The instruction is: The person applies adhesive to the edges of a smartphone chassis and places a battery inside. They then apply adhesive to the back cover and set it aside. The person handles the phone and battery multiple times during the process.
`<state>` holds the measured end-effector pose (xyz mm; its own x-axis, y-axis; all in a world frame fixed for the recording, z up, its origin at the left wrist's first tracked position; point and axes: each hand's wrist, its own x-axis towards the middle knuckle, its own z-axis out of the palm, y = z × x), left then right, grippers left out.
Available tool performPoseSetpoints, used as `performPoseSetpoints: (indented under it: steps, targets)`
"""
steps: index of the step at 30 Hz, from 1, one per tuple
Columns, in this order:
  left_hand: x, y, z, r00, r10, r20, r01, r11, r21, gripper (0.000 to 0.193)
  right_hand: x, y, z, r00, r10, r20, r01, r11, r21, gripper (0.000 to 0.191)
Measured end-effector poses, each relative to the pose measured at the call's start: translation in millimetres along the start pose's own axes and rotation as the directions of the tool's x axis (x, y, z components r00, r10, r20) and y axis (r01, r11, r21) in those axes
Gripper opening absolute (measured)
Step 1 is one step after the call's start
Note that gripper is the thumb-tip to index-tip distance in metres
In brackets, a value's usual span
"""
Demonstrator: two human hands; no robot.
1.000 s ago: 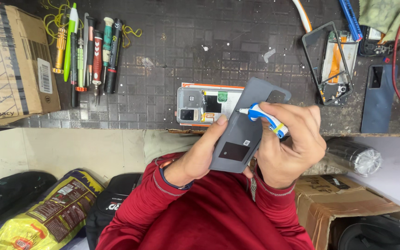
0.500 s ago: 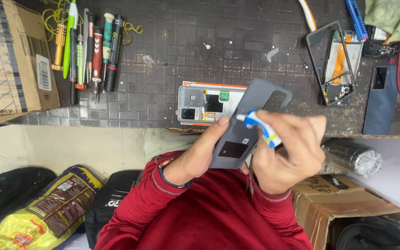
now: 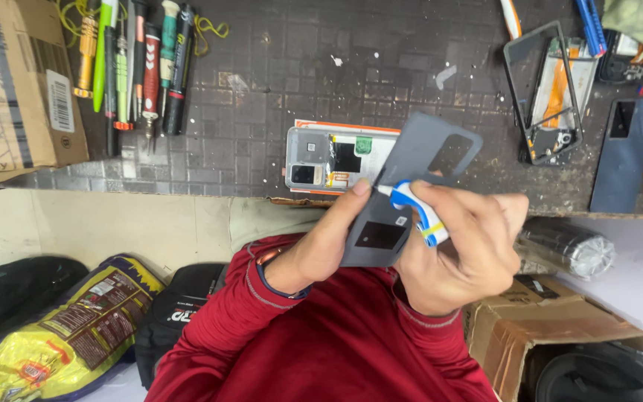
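Holding a grey phone back cover upright at centre, left hand has its grip closed on the cover's edge. Right hand, at 3 o'clock of it, is wrapped round a small blue-white glue tube, nozzle touching the cover. Beyond, opened phone lies on tabletop; screwdrivers at 10 o'clock.

Opened phone behind back cover
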<state>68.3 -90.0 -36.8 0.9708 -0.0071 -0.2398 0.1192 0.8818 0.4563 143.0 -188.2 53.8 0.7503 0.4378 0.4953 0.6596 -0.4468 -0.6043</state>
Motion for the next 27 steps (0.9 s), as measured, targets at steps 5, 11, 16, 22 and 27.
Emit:
performPoseSetpoints:
  steps: [5,11,16,22,27]
  targets:
    - [1.8,4.2,3.2,0.993,0.119,0.001,-0.119,0.993,-0.014,0.062,-10.1,-8.1,0.8,0.999,-0.007,0.038,0.006,1.000,0.023,0.040]
    - [4.8,8.4,12.1,0.994,0.102,0.024,-0.100,0.992,-0.078,0.067,-18.0,-7.2,1.1,1.000,0.028,0.015,-0.028,1.000,0.000,0.036]
    - [6.0,11.4,14.2,0.987,0.144,0.069,-0.141,0.989,-0.054,0.068,-17.9,-8.2,-3.4,0.998,-0.015,0.053,0.015,1.000,0.015,0.043]
    - [7.9,12.4,14.6,0.989,0.140,0.042,-0.136,0.988,-0.071,0.073,-19.9,-12.7,-1.7,0.999,-0.007,0.049,0.008,1.000,-0.017,0.039]
    - [8.7,16.8,17.6,0.989,0.145,0.037,-0.142,0.987,-0.073,0.074,-18.2,-12.5,-0.1,0.998,-0.055,0.015,0.055,0.998,-0.014,0.038]
